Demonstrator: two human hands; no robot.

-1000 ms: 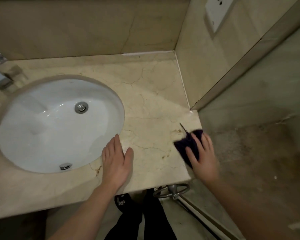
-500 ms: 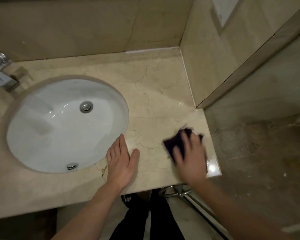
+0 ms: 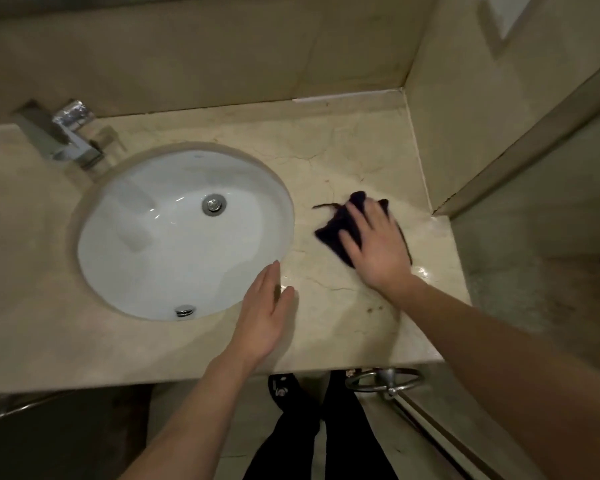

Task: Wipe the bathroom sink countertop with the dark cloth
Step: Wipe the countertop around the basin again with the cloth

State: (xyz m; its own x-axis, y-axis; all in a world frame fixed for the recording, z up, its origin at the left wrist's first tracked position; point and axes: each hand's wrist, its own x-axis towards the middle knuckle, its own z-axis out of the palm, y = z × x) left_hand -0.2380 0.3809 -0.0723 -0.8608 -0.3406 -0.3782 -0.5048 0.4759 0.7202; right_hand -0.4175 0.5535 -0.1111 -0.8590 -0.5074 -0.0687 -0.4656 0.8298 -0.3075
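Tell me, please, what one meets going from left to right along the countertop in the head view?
Faucet → sink basin → left hand resting flat at the basin's edge → dark cloth under the right hand → side wall.

Two bare forearms are seen, with no sleeves, watch or rings on either. The left hand (image 3: 264,317) and right hand (image 3: 378,247) are uncovered, without gloves. The fingers are blurred, so nails cannot be told. Below the counter edge, the legs (image 3: 326,445) are clad in black trousers. One foot is covered by a black slipper (image 3: 282,388) marked with a small white logo; the other foot is hidden.
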